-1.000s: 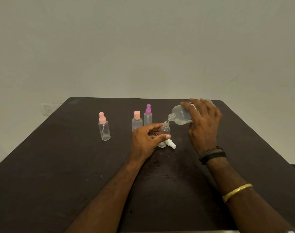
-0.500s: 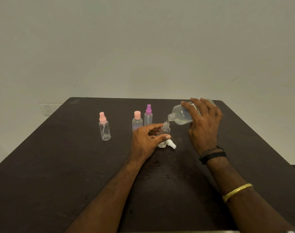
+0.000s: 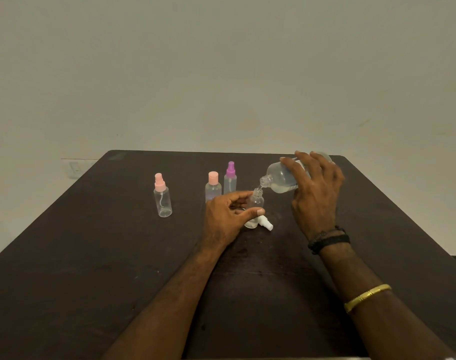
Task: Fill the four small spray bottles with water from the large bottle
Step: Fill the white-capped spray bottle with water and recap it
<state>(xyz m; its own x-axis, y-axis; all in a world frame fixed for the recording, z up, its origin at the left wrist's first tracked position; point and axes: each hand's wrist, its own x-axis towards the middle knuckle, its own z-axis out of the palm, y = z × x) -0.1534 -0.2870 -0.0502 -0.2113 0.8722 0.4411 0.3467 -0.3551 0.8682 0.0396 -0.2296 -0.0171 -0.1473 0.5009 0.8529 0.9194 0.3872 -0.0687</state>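
So we've got our right hand (image 3: 316,193) wrapped around the large bottle (image 3: 282,179), fingers (image 3: 293,166) clamped over the top of it, tipped almost flat with the neck pointing left and down. The mouth sits right above the opening of the open spray bottle (image 3: 255,206), nearly touching it, and there's a bit of water pooled along the low side of the big one. Whether a stream is actually running between them is too small for us to tell.

Our left hand (image 3: 228,216) grips that small bottle, thumb across the front and fingers (image 3: 241,196) curled round the back, keeping it upright on the dark counter (image 3: 92,255), roughly mid-way across and a bit toward the far edge. Its white spray top (image 3: 265,222) lies on its side just beside the base, on the right.

Three more small bottles stand capped further back. The peach spray bottle (image 3: 162,196) is off on its own toward the left edge, looking empty with the tube visible inside. The peach flat-cap bottle (image 3: 213,185) and purple spray bottle (image 3: 230,178) stand next to each other just behind our left hand.

Right wrist has a black band (image 3: 328,240), and there's a gold bangle (image 3: 367,296) further up the forearm.
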